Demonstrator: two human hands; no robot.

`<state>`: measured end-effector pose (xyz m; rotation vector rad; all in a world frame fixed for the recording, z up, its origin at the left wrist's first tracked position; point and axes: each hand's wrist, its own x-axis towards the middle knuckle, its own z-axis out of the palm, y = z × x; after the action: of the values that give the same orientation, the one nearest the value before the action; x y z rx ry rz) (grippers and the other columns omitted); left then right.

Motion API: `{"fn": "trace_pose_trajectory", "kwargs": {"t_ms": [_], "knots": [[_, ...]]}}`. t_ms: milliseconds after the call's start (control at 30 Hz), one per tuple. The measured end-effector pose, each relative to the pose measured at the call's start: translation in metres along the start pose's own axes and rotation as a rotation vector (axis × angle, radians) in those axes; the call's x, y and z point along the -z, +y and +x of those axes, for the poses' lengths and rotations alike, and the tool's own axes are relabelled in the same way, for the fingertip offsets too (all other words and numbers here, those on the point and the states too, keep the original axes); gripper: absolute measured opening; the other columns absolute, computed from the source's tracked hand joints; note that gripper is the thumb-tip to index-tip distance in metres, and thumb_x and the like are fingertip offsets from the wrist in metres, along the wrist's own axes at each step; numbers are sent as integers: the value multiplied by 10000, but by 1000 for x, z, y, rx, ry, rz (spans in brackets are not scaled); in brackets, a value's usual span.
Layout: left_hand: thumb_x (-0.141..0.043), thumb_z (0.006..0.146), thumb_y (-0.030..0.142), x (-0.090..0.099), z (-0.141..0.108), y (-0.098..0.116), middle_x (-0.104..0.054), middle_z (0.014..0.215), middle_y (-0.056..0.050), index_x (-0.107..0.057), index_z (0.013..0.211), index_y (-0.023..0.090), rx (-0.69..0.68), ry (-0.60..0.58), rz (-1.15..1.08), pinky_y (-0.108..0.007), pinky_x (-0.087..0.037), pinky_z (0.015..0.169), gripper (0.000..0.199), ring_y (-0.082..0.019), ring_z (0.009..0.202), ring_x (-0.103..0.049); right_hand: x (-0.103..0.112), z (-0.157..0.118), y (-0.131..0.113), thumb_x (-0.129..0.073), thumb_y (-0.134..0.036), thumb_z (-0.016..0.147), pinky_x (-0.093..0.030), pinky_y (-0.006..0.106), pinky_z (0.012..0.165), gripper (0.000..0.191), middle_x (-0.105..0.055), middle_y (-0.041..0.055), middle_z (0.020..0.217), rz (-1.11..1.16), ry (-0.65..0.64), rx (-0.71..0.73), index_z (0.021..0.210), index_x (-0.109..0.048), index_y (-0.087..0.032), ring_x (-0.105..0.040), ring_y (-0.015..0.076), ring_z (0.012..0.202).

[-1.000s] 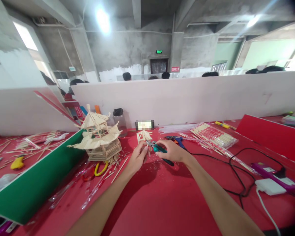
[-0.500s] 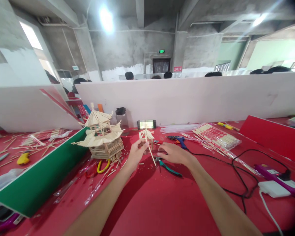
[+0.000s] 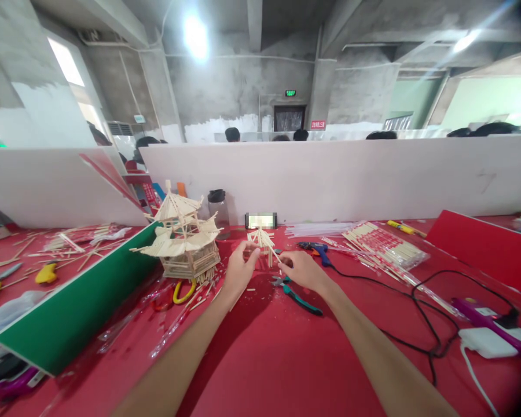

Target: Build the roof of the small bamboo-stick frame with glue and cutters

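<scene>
A small stick model (image 3: 267,238) stands in the middle of the red table, with thin sticks sloping down from its top. My left hand (image 3: 242,265) is at its left side, fingers curled and closed; whatever they pinch is too small to make out. On the right, my right hand (image 3: 298,267) pinches the lower end of a wooden stick (image 3: 270,248) that slants up to the model's roof. Pliers with green handles (image 3: 301,298) lie just below my right hand. A larger stick pavilion (image 3: 186,249) with two roof tiers stands to the left.
Behind the model is a phone (image 3: 261,220), with a bottle (image 3: 217,208) to its left. A blue glue gun (image 3: 321,253), its black cable and packed sticks (image 3: 384,246) lie right. A green board (image 3: 82,301) stands left, near yellow-handled scissors (image 3: 184,291). A white partition (image 3: 330,179) crosses behind.
My right hand has moved slightly up and left and now grips the stick's lower end. The stick has swung up and right, away from the pliers. The view has shifted slightly.
</scene>
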<state>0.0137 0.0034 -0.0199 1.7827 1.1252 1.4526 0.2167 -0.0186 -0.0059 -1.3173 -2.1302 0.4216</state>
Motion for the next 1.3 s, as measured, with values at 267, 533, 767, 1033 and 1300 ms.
{"fn": "trace_pose_trajectory", "kwargs": {"t_ms": [267, 533, 767, 1033, 1300], "knots": [[-499, 969, 290, 16, 4, -19, -507, 1427, -131, -489, 1341, 195, -435, -23, 458, -456, -336, 1167, 384, -251, 1366, -434, -7, 0, 8, -542, -263, 907, -312, 239, 602, 192, -708, 35, 752, -91, 4, 25, 826, -703, -198, -600, 153, 666], [-467, 990, 337, 21, 13, -32, -528, 1411, -139, -432, 1415, 182, -344, -54, 444, -448, -372, 1140, 454, -258, 1330, -482, -10, 1, 4, -517, -258, 924, -299, 245, 610, 226, -709, 31, 751, -89, 3, 57, 852, -724, -203, -584, 149, 659], [-498, 976, 309, 28, 14, -22, -600, 1250, -87, -548, 1303, 222, -295, -37, 429, -382, -460, 1035, 342, -224, 1160, -593, -11, 1, 1, -507, -238, 921, -316, 249, 634, 249, -717, 39, 786, -74, -18, 64, 914, -752, -194, -590, 157, 684], [-500, 977, 301, 28, 14, -22, -613, 1239, -80, -557, 1278, 218, -313, -51, 412, -360, -472, 1016, 317, -215, 1160, -595, -15, 3, -1, -496, -246, 931, -282, 248, 613, 260, -686, 25, 717, -122, -8, 65, 825, -727, -191, -566, 143, 648], [-510, 973, 307, 29, 15, -23, -624, 1218, -73, -565, 1268, 219, -319, -50, 411, -349, -487, 994, 312, -208, 1131, -610, -19, 2, -4, -491, -223, 937, -267, 256, 621, 254, -708, 32, 737, -206, 30, 56, 810, -709, -192, -589, 150, 680]]}}
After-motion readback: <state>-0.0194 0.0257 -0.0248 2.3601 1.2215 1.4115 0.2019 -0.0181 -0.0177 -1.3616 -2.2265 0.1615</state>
